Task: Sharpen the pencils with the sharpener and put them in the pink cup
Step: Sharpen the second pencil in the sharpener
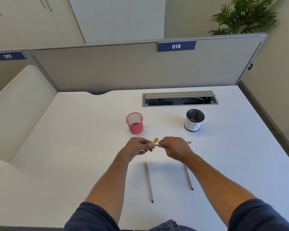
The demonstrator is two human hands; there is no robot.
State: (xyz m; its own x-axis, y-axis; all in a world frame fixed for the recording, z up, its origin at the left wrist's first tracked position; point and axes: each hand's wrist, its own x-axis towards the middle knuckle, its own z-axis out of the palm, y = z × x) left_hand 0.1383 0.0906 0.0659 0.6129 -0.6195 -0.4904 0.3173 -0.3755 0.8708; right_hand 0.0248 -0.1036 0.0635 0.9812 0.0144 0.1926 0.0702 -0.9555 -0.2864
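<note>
Head view: both hands are raised over the white desk (83, 130), meeting near its middle. Left hand (137, 148) is curled closed around a yellow sharpener (155, 142), thumb and fingers pinching it. Right hand (173, 147) is closed on a pencil (188, 142), held level, one end at the sharpener, the other sticking out past the right side of the hand. Whether the tip is actually inside the sharpener, cannot tell. Two more pencils lie flat on the desk closer to the person: left one (148, 181) fully visible, right one (188, 178) with its far end hidden under the right wrist. They sit apart, roughly parallel. Pink cup (135, 125) stands upright behind the hands, slightly left; nothing shows above its rim. Black mesh cup (194, 120) with a white paper wrap stands upright well to the right of it. Cable hatch (179, 98) open behind the cups. Dark blue sleeves at the bottom edge.
</note>
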